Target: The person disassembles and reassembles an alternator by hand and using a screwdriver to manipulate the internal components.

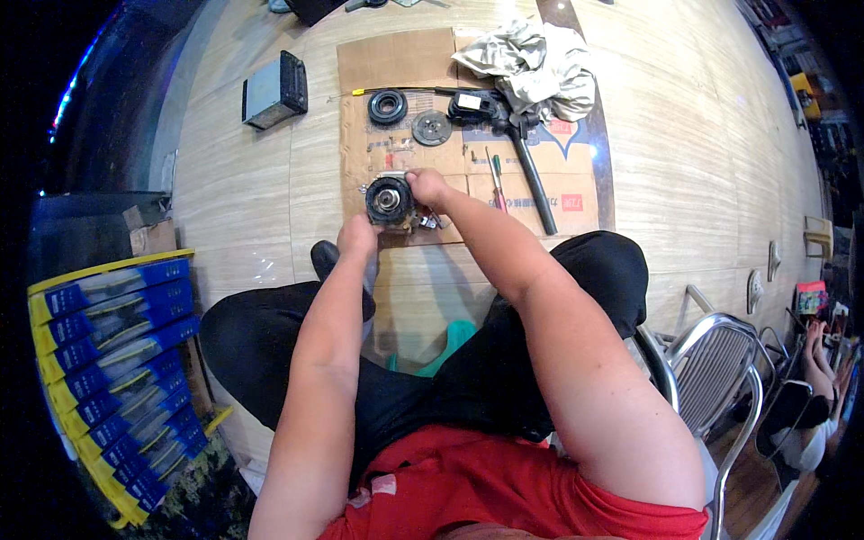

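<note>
A metal compressor point(390, 200) with a dark ring round its bright centre shaft stands on a flattened cardboard sheet point(396, 56). At its upper right edge, the fingers of my right hand point(427, 187) are closed on the housing. My left hand point(357, 236) grips its lower left side, with the fingertips partly hidden. Beyond it lie a black ring-shaped pulley point(388, 106) and a flat grey clutch disc point(432, 128). Small loose pieces are scattered between these and the compressor, too small to name.
Screwdrivers point(497, 180), a long dark tube point(531, 178) and a crumpled pale cloth point(533, 67) lie on the cardboard's right part. A grey box-shaped device point(275, 92) sits on the tiled floor. Blue-and-yellow boxes point(126, 360) are stacked at left, a metal chair point(715, 369) at right.
</note>
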Motion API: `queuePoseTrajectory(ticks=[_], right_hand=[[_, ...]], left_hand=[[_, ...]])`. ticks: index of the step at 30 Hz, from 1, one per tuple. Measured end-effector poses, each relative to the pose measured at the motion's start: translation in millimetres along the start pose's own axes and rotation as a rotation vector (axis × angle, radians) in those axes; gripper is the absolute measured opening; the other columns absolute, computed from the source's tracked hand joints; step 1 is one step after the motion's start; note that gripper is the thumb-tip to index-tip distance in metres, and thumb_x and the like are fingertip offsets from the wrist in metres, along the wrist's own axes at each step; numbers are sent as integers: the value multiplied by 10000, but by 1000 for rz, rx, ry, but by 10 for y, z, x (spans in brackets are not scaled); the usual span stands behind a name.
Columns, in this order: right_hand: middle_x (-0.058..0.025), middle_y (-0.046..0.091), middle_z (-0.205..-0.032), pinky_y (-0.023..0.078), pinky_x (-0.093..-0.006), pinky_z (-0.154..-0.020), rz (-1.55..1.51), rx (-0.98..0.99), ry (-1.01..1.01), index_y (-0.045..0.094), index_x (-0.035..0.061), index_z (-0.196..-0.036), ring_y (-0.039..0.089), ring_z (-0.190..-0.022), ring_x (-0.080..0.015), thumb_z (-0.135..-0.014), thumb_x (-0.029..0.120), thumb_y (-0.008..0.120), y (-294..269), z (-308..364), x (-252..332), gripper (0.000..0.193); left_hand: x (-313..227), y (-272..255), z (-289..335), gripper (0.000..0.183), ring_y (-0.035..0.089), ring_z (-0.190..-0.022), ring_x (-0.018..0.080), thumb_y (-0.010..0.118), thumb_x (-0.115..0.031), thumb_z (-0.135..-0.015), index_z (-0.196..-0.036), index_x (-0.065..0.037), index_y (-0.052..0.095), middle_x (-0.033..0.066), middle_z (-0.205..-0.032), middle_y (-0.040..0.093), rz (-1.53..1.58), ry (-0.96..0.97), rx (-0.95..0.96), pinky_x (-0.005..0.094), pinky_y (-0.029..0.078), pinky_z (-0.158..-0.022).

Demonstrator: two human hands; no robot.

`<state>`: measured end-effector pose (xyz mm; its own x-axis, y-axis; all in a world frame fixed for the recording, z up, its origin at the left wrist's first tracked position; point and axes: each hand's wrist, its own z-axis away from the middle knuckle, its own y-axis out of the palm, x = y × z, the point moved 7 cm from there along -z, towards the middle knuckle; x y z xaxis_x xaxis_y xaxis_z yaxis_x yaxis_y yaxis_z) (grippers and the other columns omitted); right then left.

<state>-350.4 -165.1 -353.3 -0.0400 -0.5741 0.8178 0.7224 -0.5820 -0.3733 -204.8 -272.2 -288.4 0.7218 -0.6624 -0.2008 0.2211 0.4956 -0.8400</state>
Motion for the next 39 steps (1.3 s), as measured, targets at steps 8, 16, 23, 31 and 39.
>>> queuePoseTrajectory(ticks=[8,16,23,31,39], right_hand=[[-123,615,-801,477,-386,-642,-13,55,134,618,27,-1040,560,-673,-217,-931,225,408,60,-215,-190,308],[-222,624,-892,471,-413,-753,358,169,-59,635,44,-1001,607,-788,-346,-909,280,418,-133,-29,204,333],[-212,620,-974,441,-406,-845,511,204,-198,638,52,-1006,582,-930,-363,-904,290,405,-181,-117,236,349],[-253,614,-908,444,-422,-839,508,184,-146,652,7,-902,586,-888,-392,-893,347,411,-149,-166,203,417],[-252,616,-868,456,-412,-806,496,255,-208,648,-1,-855,596,-839,-385,-894,351,419,-213,-158,236,422]], left_hand=[[-10,19,-56,289,607,-897,356,682,-232,-744,-967,-55,634,205,-920,636,15,16,-26,450,474,-762],[58,63,-43,308,600,-934,340,670,-226,-753,-1032,-107,624,168,-955,641,67,-13,30,443,465,-791],[-13,-9,-22,329,598,-909,361,687,-242,-742,-1005,-56,621,213,-933,629,78,1,-38,440,466,-779],[96,82,-49,317,587,-942,364,670,-241,-758,-1021,-70,623,208,-966,625,88,-50,-9,437,462,-804],[-19,38,-39,274,590,-930,368,662,-218,-761,-990,-70,637,215,-940,627,98,-52,-26,438,462,-801]])
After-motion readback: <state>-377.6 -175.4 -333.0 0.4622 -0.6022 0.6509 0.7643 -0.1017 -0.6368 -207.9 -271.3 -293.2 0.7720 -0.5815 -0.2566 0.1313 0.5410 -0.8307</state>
